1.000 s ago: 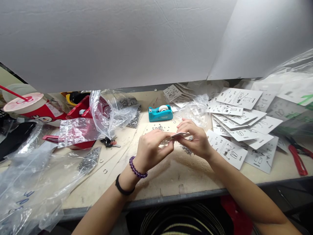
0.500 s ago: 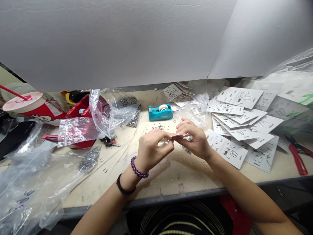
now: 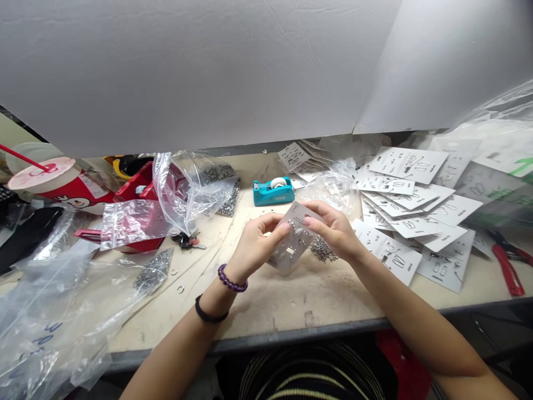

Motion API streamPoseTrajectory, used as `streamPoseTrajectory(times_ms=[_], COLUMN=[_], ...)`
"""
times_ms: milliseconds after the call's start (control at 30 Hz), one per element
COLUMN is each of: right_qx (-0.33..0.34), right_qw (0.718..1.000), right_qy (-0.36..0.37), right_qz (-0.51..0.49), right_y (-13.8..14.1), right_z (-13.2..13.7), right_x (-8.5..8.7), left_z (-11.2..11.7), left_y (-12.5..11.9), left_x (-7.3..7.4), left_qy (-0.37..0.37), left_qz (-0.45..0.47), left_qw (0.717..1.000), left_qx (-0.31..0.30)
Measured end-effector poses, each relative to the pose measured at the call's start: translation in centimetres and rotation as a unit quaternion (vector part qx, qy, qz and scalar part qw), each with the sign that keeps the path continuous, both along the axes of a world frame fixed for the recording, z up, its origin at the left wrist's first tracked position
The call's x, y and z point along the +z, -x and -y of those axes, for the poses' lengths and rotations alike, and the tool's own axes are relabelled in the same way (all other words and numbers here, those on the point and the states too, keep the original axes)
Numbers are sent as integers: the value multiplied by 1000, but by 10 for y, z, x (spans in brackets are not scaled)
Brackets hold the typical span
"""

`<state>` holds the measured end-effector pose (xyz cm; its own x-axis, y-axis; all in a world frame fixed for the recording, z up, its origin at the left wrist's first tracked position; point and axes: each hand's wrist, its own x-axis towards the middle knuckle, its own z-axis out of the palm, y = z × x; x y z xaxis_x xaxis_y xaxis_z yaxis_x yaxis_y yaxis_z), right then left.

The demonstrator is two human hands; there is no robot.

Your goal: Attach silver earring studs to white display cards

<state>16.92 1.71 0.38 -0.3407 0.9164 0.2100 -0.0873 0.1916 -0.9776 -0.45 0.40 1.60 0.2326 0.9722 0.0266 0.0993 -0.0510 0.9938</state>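
Both hands hold one white card [image 3: 292,243] above the middle of the workbench, its back tilted up toward me, with small metal pieces and a bit of tape on it. My left hand [image 3: 255,244] grips the card's left edge; a purple bead bracelet and a black band circle that wrist. My right hand [image 3: 333,230] pinches the card's upper right edge. A small heap of loose metal rings [image 3: 322,249] lies on the bench just under my right hand.
A teal tape dispenser [image 3: 273,193] stands behind the hands. Several printed cards [image 3: 410,222] fan out at right, with red pliers [image 3: 507,271] beyond. Clear plastic bags [image 3: 189,191], a red tray [image 3: 137,191] and a red lidded cup [image 3: 54,186] fill the left. The bench edge [image 3: 291,336] runs close to me.
The card was held flat and edge-on between both hands; now it is tilted up so its back faces me. The hands have shifted slightly apart along its edges.
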Motion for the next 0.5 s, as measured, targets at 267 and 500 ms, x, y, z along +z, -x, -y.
streamPoseTrajectory(times_ms=[267, 500], right_qx=[-1, 58], right_qw=[992, 986], right_qy=[118, 148], right_qz=[-52, 49], right_y=[-1, 3], right_z=[-8, -6], right_x=[-5, -4], left_z=[-5, -12], left_y=[-1, 0], left_x=[-4, -4], left_qy=[105, 140], left_qz=[152, 250], left_qw=[977, 946], left_qx=[104, 149])
